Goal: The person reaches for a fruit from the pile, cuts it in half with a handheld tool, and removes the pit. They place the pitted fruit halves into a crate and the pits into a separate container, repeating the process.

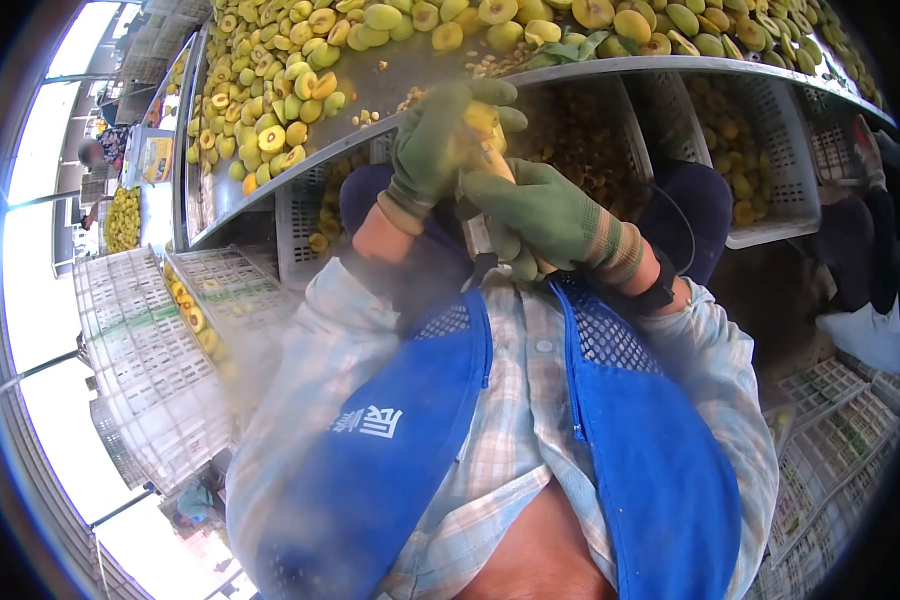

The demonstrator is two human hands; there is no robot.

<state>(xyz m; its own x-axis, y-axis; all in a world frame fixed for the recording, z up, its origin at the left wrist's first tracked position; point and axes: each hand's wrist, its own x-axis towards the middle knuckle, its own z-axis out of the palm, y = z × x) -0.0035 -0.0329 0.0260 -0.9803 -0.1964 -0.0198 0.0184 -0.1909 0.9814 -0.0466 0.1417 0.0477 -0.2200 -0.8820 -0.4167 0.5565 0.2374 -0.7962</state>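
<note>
My left hand (pixel 435 150), in a green glove, is closed on a yellow fruit (pixel 480 120) just below the table's front edge. My right hand (pixel 535 210), gloved the same way, wraps round a pale wooden handle (pixel 496 160) whose upper end meets the fruit. The tool's far tip is hidden by the fruit and blur. Both hands are close together in front of my chest. Beyond them, many halved and whole yellow-green fruits (pixel 300 85) lie on the metal table (pixel 395 70), with small loose pits (pixel 365 117) near its edge.
Under the table stand a white crate of fruit (pixel 780 190) at the right and a crate of darker pieces (pixel 580 130) in the middle. Stacked white crates (pixel 150 350) are at the left, more (pixel 830 440) at lower right. Another person's hand (pixel 867 150) shows at the far right.
</note>
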